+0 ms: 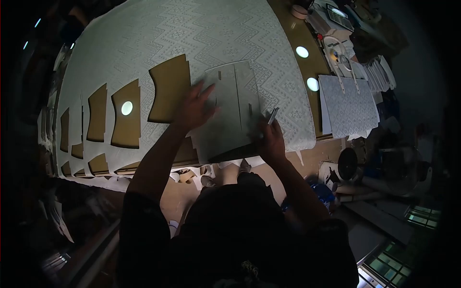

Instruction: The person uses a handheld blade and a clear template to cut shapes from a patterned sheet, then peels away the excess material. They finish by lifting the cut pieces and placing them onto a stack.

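A: What lies at the centre?

B: A pale, seamed panel [228, 96] lies flat on a patterned sheet [218, 24], close to the near edge of the bench [294, 41]. Clock directions run from that panel.

A: And the hands?

B: At nine o'clock, a left hand [194, 109] spreads its fingers over the panel's edge, its grip apart and holding nothing visible; motion blur leaves contact impossible to tell. Between four and five, a right hand [270, 139] clamps its grip on a slim metallic tool [272, 115], which angles upward beside the panel.

A: What surrounds them?

B: Just beside the left hand, at nine o'clock, a curved opening [169, 91] in the sheet shows brown. More openings [97, 114] follow toward eight and nine.

A: Farther out?

B: A patterned piece with pale straps [349, 108] hangs over the bench edge at three o'clock, near stacked papers [378, 74]. A round pinkish object [299, 11] sits at one; shoes [208, 182] show on the floor at six.
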`<act>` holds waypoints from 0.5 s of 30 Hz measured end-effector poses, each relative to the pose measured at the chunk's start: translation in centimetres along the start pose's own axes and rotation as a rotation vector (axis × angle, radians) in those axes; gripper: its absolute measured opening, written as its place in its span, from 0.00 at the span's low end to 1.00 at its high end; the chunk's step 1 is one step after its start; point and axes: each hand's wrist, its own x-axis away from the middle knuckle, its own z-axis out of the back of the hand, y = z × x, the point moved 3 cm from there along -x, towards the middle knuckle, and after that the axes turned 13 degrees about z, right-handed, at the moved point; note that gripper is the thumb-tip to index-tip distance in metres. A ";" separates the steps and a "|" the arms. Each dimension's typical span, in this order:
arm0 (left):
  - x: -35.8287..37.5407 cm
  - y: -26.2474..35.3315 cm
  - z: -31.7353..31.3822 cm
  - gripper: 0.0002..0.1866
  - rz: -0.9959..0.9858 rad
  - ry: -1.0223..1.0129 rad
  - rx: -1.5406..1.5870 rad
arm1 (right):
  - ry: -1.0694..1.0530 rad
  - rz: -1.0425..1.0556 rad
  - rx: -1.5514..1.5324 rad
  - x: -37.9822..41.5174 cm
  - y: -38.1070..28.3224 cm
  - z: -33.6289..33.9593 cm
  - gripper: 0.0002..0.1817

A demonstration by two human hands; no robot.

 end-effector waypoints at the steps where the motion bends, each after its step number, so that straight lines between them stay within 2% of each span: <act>1: -1.0 -0.3 -1.0 0.37 -0.063 0.017 -0.080 | 0.001 0.006 -0.021 -0.6 0.8 -0.2 0.28; 2: -1.6 -0.2 -1.4 0.38 -0.125 0.028 -0.156 | -0.013 0.009 -0.033 -1.2 1.5 -0.4 0.27; 7: -3.3 -1.0 -1.3 0.38 -0.081 -0.060 -0.198 | -0.072 0.038 -0.097 -3.3 2.4 0.0 0.25; 12: -4.7 -1.2 -0.5 0.37 -0.106 -0.132 -0.207 | -0.057 -0.001 -0.136 -0.7 2.2 0.1 0.23; 15: -5.0 -2.1 -1.0 0.36 -0.140 -0.099 -0.173 | -0.075 -0.072 -0.119 0.7 1.5 0.6 0.23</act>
